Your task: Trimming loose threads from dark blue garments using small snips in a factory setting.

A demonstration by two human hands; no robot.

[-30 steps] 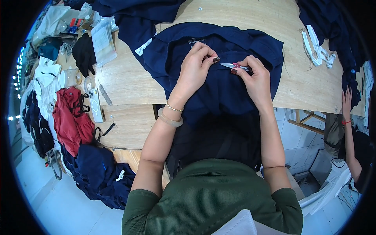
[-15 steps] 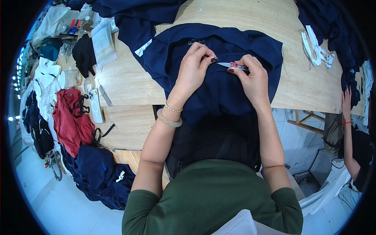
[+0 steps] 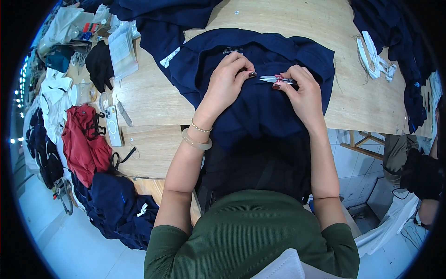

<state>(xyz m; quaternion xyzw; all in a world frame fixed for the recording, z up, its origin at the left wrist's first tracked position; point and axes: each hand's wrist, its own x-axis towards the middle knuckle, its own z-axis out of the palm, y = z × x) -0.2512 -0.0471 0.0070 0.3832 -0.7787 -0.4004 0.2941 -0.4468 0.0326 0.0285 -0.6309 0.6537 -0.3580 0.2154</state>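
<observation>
A navy blue garment (image 3: 274, 109) lies spread on the table in front of me, its near part hanging over the edge toward my lap. My left hand (image 3: 231, 80) rests on it with thumb and fingertips pinched together; whatever is between them is too small to make out. In my right hand (image 3: 303, 88) are small thread snips (image 3: 274, 79) with a red, white-dotted grip. Their blades stand slightly apart and point at my left fingertips, a short gap away. A small label (image 3: 232, 50) shows inside the garment above my left hand.
More navy garments (image 3: 172, 18) lie at the far left and far right. White strips (image 3: 371, 60) are on the right. Leftward are a phone (image 3: 113, 124), a red cloth item (image 3: 86, 142) and papers in a plastic sleeve (image 3: 123, 53). Another person (image 3: 420, 186) is at the right edge.
The snips have drawn slightly right, away from my left fingertips, and both blades now show apart. The other person's arm has pulled back from the table's right side.
</observation>
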